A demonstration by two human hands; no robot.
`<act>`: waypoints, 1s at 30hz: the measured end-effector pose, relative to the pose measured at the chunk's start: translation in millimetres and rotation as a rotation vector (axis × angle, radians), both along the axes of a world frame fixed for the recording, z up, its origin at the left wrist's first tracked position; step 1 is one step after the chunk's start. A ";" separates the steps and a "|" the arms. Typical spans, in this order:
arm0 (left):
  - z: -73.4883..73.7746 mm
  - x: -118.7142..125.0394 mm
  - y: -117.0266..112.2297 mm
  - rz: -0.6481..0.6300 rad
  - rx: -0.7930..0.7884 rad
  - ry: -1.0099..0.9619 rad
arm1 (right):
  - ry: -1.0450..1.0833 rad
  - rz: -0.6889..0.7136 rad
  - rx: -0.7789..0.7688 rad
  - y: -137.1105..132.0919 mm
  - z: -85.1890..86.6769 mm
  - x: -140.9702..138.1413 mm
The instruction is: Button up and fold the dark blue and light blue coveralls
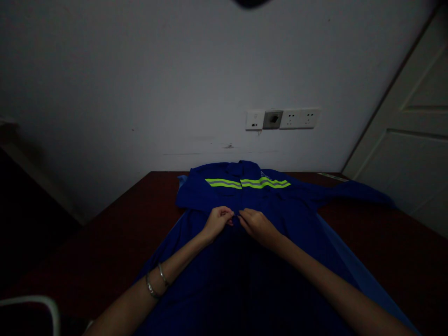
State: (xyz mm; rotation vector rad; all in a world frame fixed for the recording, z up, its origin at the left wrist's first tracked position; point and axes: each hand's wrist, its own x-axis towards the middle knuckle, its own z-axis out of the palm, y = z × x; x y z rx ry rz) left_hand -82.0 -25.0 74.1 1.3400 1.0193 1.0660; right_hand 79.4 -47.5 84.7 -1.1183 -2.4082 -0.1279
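A dark blue work jacket [210, 198] lies spread out, front side up, with a yellow-green and grey reflective band [259, 183] across its chest. My left hand [220, 220] is closed in a pinch at the front middle of the jacket, just below the band. Close beside it, my right hand [257, 224] also pinches the jacket's front, fingers bent down. The fingertips of both hands nearly meet at the centre line. It is too dark to make out any button or zip between them. One sleeve [360, 192] stretches out to the right.
Under the jacket is a dark red-brown table [122, 224], with a lighter blue cloth [350, 261] showing beneath. Behind rises a grey wall with sockets [297, 119]. A panelled door [413, 135] stands at the right. A pale curved bar [49, 301] shows at lower left.
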 end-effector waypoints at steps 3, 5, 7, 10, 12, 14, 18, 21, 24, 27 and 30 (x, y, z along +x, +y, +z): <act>0.1 0.1 -0.2 -0.005 0.016 0.007 | 0.018 -0.014 -0.011 -0.3 -1.5 -1.4; 1.0 0.6 -1.3 -0.005 0.034 0.015 | 0.049 -0.033 -0.018 0.0 -3.8 -2.7; 2.3 1.3 -2.7 -0.004 0.051 0.029 | 0.103 -0.059 -0.031 0.5 -6.1 -3.8; 3.4 2.0 -3.7 0.004 0.056 0.043 | 0.176 -0.083 -0.057 1.1 -8.3 -4.1; 2.9 1.8 -2.9 0.003 0.040 0.026 | 0.213 -0.082 -0.066 1.7 -9.2 -3.6; 1.5 1.2 -1.5 -0.008 0.000 -0.012 | 0.244 -0.077 -0.070 2.6 -10.6 -3.1; -0.7 -0.8 0.0 -0.022 -0.085 -0.073 | 0.292 -0.053 -0.088 4.3 -13.7 -2.8; -0.6 -2.7 0.0 -0.027 -0.136 -0.108 | 0.325 -0.014 -0.113 4.0 -12.9 -1.8; -0.1 -5.1 1.0 -0.054 -0.176 -0.133 | 0.329 0.028 -0.159 2.4 -7.7 0.5; 0.5 -7.0 2.7 -0.076 -0.155 -0.127 | 0.326 0.033 -0.168 1.5 -1.7 2.1; 0.6 -6.9 3.4 -0.063 -0.091 -0.089 | 0.366 0.009 -0.126 2.5 0.9 1.5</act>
